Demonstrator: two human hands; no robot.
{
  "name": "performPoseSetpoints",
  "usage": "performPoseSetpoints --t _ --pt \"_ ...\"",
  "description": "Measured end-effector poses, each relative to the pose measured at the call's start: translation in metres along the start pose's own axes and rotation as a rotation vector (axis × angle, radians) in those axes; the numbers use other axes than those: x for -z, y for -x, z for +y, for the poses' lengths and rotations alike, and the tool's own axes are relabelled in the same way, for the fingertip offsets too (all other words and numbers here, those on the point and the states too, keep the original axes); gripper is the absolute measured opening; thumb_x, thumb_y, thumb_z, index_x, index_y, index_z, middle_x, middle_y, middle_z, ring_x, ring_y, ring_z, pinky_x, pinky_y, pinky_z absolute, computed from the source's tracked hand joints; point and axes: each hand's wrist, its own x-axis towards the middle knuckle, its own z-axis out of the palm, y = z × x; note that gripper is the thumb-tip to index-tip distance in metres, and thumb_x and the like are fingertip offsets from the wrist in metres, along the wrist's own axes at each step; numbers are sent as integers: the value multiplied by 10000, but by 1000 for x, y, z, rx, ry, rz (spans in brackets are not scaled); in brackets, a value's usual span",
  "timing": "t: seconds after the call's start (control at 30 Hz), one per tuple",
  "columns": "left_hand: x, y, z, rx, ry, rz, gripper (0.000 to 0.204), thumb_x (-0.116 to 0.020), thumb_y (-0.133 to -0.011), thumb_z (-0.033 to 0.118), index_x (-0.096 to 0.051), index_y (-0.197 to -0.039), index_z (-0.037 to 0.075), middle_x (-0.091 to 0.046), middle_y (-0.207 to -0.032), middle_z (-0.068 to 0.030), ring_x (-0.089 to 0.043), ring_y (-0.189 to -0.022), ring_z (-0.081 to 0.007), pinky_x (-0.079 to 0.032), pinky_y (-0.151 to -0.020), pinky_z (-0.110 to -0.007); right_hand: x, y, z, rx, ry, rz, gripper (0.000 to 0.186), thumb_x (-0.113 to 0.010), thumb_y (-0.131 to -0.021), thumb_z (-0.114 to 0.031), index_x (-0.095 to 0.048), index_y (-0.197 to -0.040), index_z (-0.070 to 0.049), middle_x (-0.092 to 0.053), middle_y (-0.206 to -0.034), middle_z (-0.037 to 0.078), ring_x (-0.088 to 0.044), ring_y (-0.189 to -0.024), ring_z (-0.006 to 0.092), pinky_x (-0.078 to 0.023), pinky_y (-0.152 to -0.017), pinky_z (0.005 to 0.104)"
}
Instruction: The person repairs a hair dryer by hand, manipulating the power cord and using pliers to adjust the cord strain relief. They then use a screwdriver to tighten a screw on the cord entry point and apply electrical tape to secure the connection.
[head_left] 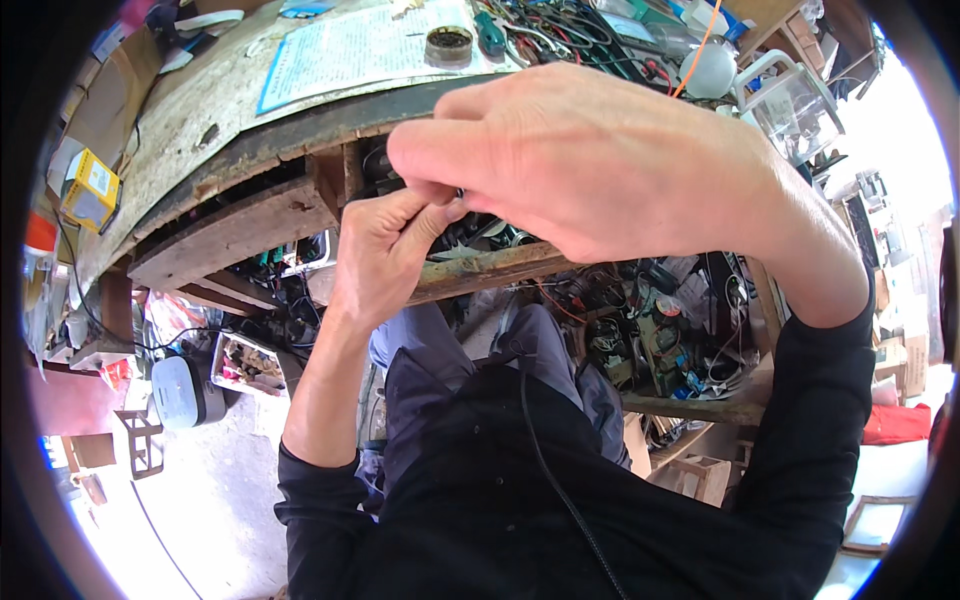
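Note:
Both of my hands are raised together in front of the bench's front edge. My left hand (385,245) has its thumb and fingers pinched, with the tips close under the other hand. Above and to the right, my right hand (590,165) is closed with its fingers curled and its back facing me. A tiny dark bit of something shows between the fingertips; the fingers hide the rest, so its kind cannot be made out. Beyond the hands, a printed sheet (345,55) lies on the workbench (185,165), with a round open tin (448,46) on it.
A green-handled tool (489,35) and tangled cables (560,45) crowd the bench's back. Right of them stands a clear plastic container (785,110). A yellow box (92,190) sits at far left. Circuit boards (665,335) fill the space below the bench; a blue-grey case (180,392) is lower left.

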Motion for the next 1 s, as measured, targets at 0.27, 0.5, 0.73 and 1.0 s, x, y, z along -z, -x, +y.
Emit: performPoseSetpoints --t 0.27,0.5,0.73,1.0 --pt "5 -1 -1 63 -81 -39 197 -731 -985 144 -712 -918 -40 -484 -636 -30 -405 -645 -55 -384 -555 -274 7 0 -9 -304 110 -53 119 -719 -817 -48 -645 -818 46 -654 -732 214 -690 -769 412 -547 -700 466" --pt "3 1 -3 48 -73 -42 185 -727 -985 139 -723 -929 -37 -493 -633 -52 -406 -637 -53 -383 -546 -276 8 2 -5 -187 82 -199 160 -732 -872 -88 -612 -908 12 -594 -781 174 -638 -797 391 -481 -686 451" --pt "1 1 -3 13 -54 -36 194 -722 -985 136 -707 -908 -42 -494 -628 -65 -397 -634 -61 -380 -540 -286 9 2 -12 -164 80 -172 204 -731 -897 -125 -586 -863 15 -581 -750 159 -638 -784 380 -479 -691 448" --pt "2 1 0 45 -85 -49 222 -728 -984 146 -681 -883 -47 -409 -630 -39 -370 -636 -56 -354 -533 -282 6 9 -7 -164 156 -173 147 -717 -874 -87 -614 -873 18 -596 -779 169 -652 -779 375 -511 -684 455"
